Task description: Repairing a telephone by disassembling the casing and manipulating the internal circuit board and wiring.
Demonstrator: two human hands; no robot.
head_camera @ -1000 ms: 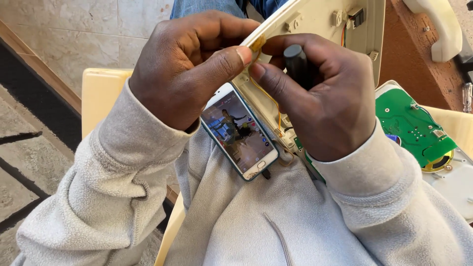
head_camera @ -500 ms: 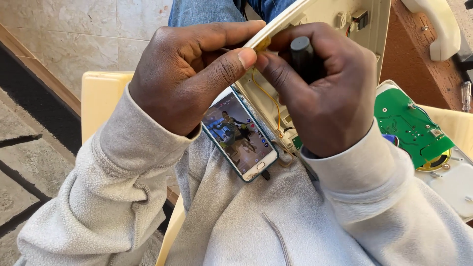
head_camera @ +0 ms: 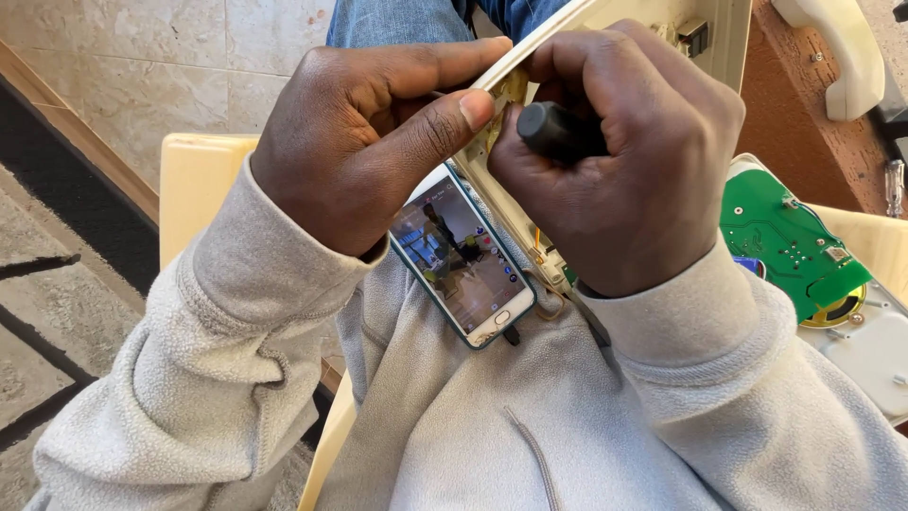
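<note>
Left hand (head_camera: pixel 364 142) clamped on the edge of a cream plastic casing (head_camera: pixel 724 43), thumb pressed along the rim, fingers curled behind; grip tight and narrow, holding the casing tilted up over the lap. Right hand (head_camera: pixel 629 156) closed in a fist round a black tool handle (head_camera: pixel 558 131); only the rounded butt of the handle showing between thumb and forefinger, shaft and tip hidden behind the knuckles — cannot tell where the tip lands. Handle just beside the left thumb tip, almost touching it, right at the casing's rim; casing pinched between both hands, running from the upper right down toward the lap.

Below the hands, one smartphone (head_camera: pixel 463 260) lying face up on the grey hooded sweatshirt (head_camera: pixel 492 416), screen lit, its upper end tucked under the left wrist, its long side touching the casing's lower edge; thin wires (head_camera: pixel 549 274) peeking out just beside its lower corner.

Counted: two hands, one handle, one casing, one phone. Off to the right, well apart from the grip — one green circuit board (head_camera: pixel 785 246) resting on a pale grey shell (head_camera: pixel 870 350); one cream telephone handset (head_camera: pixel 846 57) on a brown surface at upper right; one cream chair seat (head_camera: pixel 194 180) under the left sleeve; tiled floor (head_camera: pixel 151 57) beyond.
</note>
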